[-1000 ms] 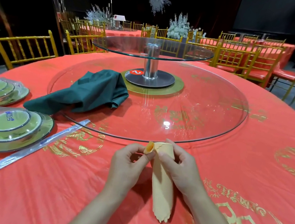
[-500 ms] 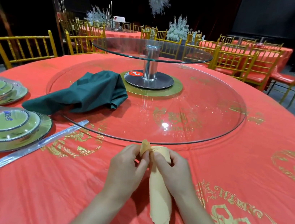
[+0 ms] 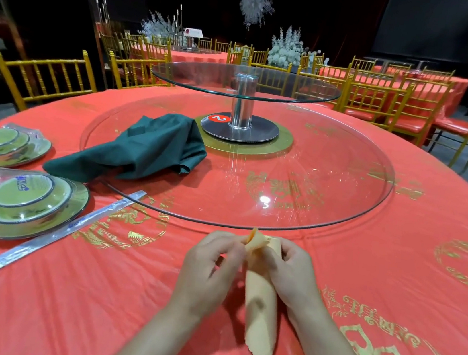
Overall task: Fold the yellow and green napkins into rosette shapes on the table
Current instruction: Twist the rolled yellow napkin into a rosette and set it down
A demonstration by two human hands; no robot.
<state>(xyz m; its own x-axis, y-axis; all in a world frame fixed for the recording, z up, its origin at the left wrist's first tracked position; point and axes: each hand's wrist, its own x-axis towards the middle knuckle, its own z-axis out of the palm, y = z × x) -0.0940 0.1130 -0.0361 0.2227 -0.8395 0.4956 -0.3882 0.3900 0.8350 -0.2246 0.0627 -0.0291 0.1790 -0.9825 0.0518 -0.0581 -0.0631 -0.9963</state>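
The yellow napkin (image 3: 261, 307) lies rolled into a long tube on the red tablecloth, its scalloped end pointing toward me. My left hand (image 3: 208, 267) pinches a small flap at the tube's far end. My right hand (image 3: 291, 272) grips the same far end from the right side. The green napkin (image 3: 146, 150) lies crumpled and unfolded on the left part of the large glass turntable (image 3: 344, 199), one corner hanging over its rim onto the cloth.
Two wrapped stacks of green-rimmed dishes (image 3: 27, 205) (image 3: 2, 145) sit at the left, with wrapped silver chopstick packets (image 3: 36, 249) beside them. A smaller raised glass tier on a metal post (image 3: 241, 103) stands mid-table. Gold chairs (image 3: 372, 103) ring the table.
The napkin's far tip has been drawn up and spread into a small flap between my fingers. My view has tipped down slightly; the green napkin has not moved.
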